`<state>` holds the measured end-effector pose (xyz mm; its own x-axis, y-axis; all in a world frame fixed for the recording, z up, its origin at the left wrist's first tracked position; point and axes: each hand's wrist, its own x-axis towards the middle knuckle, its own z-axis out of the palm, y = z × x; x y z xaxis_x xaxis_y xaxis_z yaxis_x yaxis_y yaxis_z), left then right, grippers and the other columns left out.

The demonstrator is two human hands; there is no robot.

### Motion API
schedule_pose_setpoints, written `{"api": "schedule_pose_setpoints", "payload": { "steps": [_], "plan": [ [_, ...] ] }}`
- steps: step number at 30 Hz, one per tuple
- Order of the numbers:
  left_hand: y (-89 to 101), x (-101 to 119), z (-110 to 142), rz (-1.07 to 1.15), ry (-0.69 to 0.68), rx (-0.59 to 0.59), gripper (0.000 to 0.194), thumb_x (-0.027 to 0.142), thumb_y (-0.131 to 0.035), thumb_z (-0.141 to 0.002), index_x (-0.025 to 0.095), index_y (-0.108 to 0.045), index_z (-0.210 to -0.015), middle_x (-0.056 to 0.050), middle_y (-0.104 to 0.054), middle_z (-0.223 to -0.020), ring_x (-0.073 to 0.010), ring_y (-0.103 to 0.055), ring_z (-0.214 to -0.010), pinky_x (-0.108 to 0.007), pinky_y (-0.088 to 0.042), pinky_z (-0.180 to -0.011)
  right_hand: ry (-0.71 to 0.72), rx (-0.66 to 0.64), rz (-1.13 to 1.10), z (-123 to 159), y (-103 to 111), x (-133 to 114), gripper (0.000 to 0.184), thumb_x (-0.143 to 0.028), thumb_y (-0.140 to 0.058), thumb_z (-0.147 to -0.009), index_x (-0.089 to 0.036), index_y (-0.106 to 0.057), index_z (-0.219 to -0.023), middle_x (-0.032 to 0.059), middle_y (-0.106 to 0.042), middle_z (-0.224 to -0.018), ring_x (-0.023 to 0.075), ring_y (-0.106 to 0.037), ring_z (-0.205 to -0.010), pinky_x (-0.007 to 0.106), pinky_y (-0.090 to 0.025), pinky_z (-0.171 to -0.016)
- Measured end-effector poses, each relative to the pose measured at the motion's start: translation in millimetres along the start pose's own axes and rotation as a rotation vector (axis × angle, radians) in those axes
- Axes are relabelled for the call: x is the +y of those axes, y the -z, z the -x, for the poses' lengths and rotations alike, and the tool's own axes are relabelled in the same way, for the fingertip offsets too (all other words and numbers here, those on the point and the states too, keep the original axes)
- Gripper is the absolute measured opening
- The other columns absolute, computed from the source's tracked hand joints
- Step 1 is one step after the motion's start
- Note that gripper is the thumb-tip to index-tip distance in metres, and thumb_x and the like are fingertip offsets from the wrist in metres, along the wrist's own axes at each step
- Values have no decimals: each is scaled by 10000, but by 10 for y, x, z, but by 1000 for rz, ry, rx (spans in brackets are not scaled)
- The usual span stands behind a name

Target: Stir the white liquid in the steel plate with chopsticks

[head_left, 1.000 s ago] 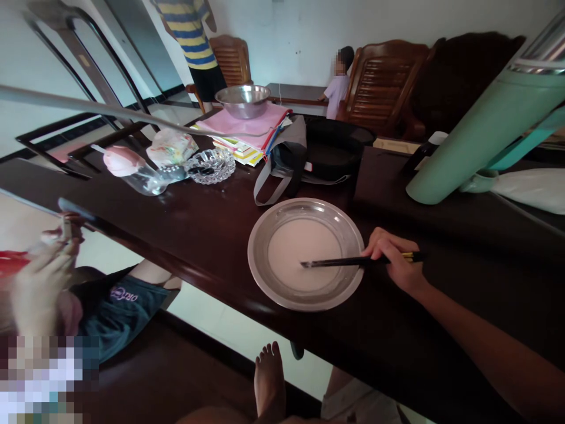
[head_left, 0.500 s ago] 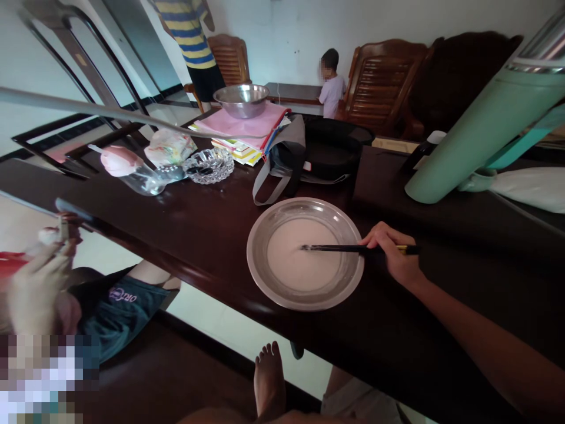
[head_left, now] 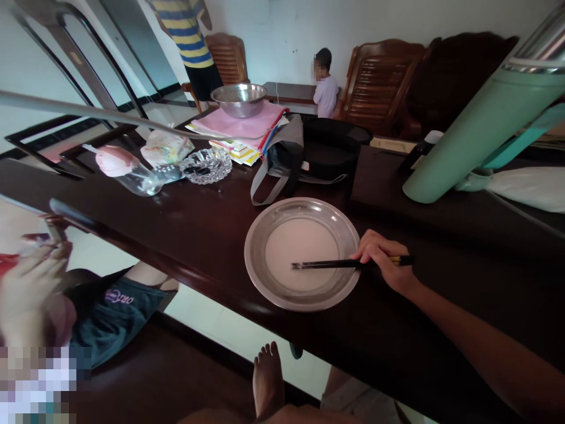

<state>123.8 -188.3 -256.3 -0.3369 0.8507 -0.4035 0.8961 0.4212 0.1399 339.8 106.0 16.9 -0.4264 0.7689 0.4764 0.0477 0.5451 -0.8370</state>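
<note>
Fingers (head_left: 371, 242) of the right hand (head_left: 385, 259) are closed around a pair of black chopsticks (head_left: 329, 264), which are pinched near their gold-marked upper part. By the thumb and the fingers the chopsticks are held at a low slant across the near-right rim of a wide metal bowl (head_left: 252, 259), and their tips are dipped in the pale liquid (head_left: 300, 241) inside it; whether the bottom is touched cannot be told. Whether the rim is touched by the fingertips also cannot be told. The bowl is set on the dark worktop (head_left: 185, 235), close to its near edge. Just behind the bowl, a black bag (head_left: 332, 147) with a grey strap is placed, and to the right of it a green flask (head_left: 477, 135) is seen at a slant. Farther to the left, a glass dish (head_left: 219, 169) and a clear cup (head_left: 145, 184) are put side by side. Behind the dish, a smaller metal bowl (head_left: 239, 105) is rested upon a pink folder (head_left: 207, 125). At the left edge, another person's hand (head_left: 33, 288) is seen, somewhat blurred.
</note>
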Motion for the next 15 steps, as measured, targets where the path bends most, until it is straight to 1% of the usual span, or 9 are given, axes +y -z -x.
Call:
{"api": "schedule_pose_setpoints", "payload": {
  "steps": [2, 5, 6, 8, 10, 11, 13, 14, 15],
  "plan": [
    [-44, -1, 1, -85, 21, 13, 564, 74, -440, -806, 286, -698, -1260, -190, -685, -1221, -407, -640, -1185, -553, -454, -957, -12, 26, 30, -5, 6, 1, 349, -309, -549, -965, -238, -659, -641, 37, -720, -715, 201, -604, -693, 372, -474, -664],
    [-71, -18, -5, -151, 33, -7, 588, 16, -426, -800, 240, -685, -1278, -188, -681, -1241, -368, -653, -1176, -502, -486, -974, -41, 134, -1, 0, 21, 19, 356, -305, -544, -971, -238, -645, -636, 30, -697, -708, 191, -602, -677, 360, -471, -652],
    [-70, -24, -5, -162, 40, -21, 599, -4, -417, -796, 218, -678, -1287, -186, -682, -1243, -360, -657, -1175, -492, -496, -978, -40, 129, -12, 5, 23, 22, 359, -303, -539, -973, -239, -640, -635, 30, -691, -700, 192, -599, -669, 361, -469, -645],
    [-55, -31, -3, -165, 47, -41, 630, -43, -382, -787, 178, -663, -1307, -189, -683, -1243, -351, -656, -1181, -486, -505, -986, -22, 49, -4, 10, 19, 19, 351, -297, -536, -973, -241, -646, -644, 36, -705, -707, 201, -599, -679, 370, -473, -644],
    [-32, -27, -4, -154, 50, -40, 663, -67, -343, -783, 171, -657, -1318, -190, -676, -1260, -346, -646, -1201, -486, -497, -1005, -13, -4, 38, 6, 15, 14, 331, -297, -548, -965, -244, -664, -659, 40, -724, -730, 210, -605, -708, 376, -480, -658],
    [-17, -19, -8, -146, 52, -38, 672, -69, -335, -783, 180, -658, -1317, -187, -673, -1269, -344, -642, -1206, -485, -492, -1013, -21, 10, 51, 1, 15, 14, 326, -301, -556, -960, -244, -668, -660, 38, -725, -734, 210, -609, -715, 377, -482, -665],
    [26, 14, -19, -134, 60, -38, 656, -54, -352, -788, 198, -662, -1308, -180, -673, -1274, -344, -642, -1207, -492, -489, -1021, -50, 99, 35, -5, 20, 22, 340, -311, -557, -961, -242, -658, -644, 30, -703, -711, 201, -609, -697, 370, -479, -663],
    [63, 39, -20, -104, 65, -37, 621, -32, -376, -797, 198, -669, -1293, -183, -678, -1260, -351, -647, -1196, -506, -490, -1019, -57, 138, 11, -5, 22, 25, 354, -309, -548, -967, -240, -649, -635, 26, -689, -697, 194, -606, -679, 365, -474, -655],
    [120, 67, -11, -51, 70, -33, 564, 4, -409, -809, 192, -684, -1264, -191, -690, -1223, -366, -657, -1172, -532, -495, -1007, -56, 150, -15, -2, 22, 26, 365, -302, -536, -973, -238, -641, -630, 23, -680, -688, 188, -601, -665, 362, -470, -649]
  ]
}}
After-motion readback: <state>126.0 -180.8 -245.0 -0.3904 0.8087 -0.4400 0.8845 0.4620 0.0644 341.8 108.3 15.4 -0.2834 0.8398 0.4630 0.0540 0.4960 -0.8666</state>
